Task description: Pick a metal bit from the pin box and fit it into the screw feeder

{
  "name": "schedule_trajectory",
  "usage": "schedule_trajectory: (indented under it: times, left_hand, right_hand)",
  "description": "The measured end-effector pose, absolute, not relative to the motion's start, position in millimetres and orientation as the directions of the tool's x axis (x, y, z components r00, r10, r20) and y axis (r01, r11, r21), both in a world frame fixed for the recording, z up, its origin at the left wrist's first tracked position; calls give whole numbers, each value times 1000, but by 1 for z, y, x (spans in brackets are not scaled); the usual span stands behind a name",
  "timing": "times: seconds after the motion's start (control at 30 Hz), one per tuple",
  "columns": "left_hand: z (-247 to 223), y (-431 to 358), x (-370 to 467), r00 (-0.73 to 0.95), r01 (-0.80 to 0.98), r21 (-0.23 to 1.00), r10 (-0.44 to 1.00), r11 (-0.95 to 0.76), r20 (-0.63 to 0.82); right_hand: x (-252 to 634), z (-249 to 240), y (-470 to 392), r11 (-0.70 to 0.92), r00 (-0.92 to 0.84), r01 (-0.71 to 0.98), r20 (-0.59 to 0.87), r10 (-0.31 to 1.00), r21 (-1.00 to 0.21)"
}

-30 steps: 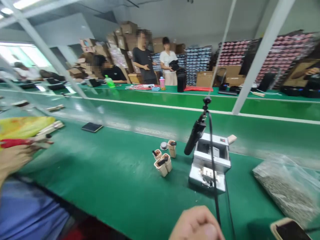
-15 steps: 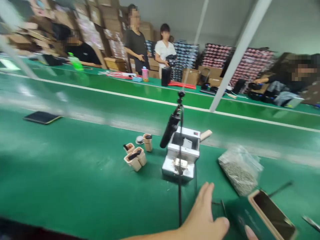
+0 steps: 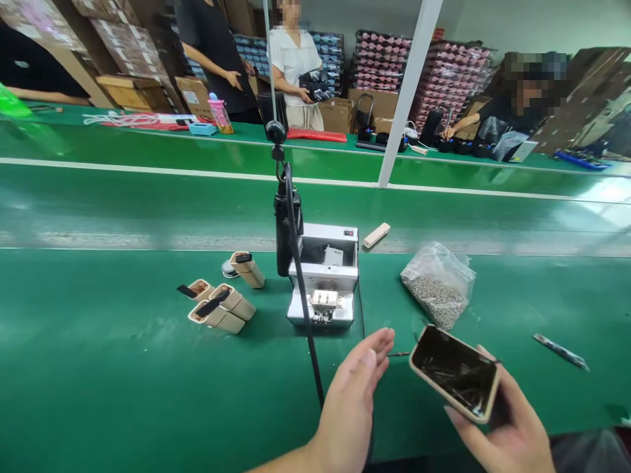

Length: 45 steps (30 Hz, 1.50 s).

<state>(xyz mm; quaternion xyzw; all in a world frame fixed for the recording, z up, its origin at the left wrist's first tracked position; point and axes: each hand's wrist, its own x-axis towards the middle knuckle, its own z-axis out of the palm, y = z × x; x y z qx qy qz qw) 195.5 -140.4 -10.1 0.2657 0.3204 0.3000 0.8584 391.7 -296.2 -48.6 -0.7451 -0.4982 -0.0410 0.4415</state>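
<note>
My right hand [image 3: 517, 420] grips an open-topped box [image 3: 456, 374] with a beige rim and a dark inside, its opening tilted toward me. Thin pale streaks show inside it, though I cannot make out what they are. My left hand [image 3: 352, 397] hovers beside the box with fingers stretched out, holding nothing. Past it stands a grey-white screw feeder [image 3: 323, 276]. A black electric screwdriver [image 3: 284, 230] hangs by its left side, its black cable running down toward my left wrist. Behind the box lies a clear bag [image 3: 438, 286] of small metal pieces.
Several beige housings [image 3: 221, 309] with black straps cluster left of the feeder, near a small round metal piece [image 3: 229, 268]. A beige bar [image 3: 376, 235] lies behind the feeder. A slim wrapped item [image 3: 560, 351] lies at right. People work across the green bench [image 3: 123, 387].
My right hand has come into view, lifting and turning the box so its opening faces me. My left hand has moved left. The camera view has swung right and levelled.
</note>
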Motion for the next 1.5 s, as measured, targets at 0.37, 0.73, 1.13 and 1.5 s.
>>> schedule_trajectory:
  times: [0.37, 0.73, 1.13, 1.5]
  left_hand:
    - [3, -135, 228, 544, -449, 259, 491, 855, -680]
    - [-3, -130, 233, 612, -515, 107, 452, 851, -649]
    - [-13, -139, 252, 650, -479, 70, 407, 875, -642]
    - [5, -142, 234, 652, -439, 244, 494, 865, -575]
  right_hand:
    - [388, 58, -257, 207, -190, 978, 384, 904, -4]
    - [390, 65, -267, 173, -227, 969, 356, 906, 176]
    - [398, 84, -260, 248, -334, 902, 207, 920, 353]
    - [404, 19, -317, -8, 134, 972, 528, 839, -235]
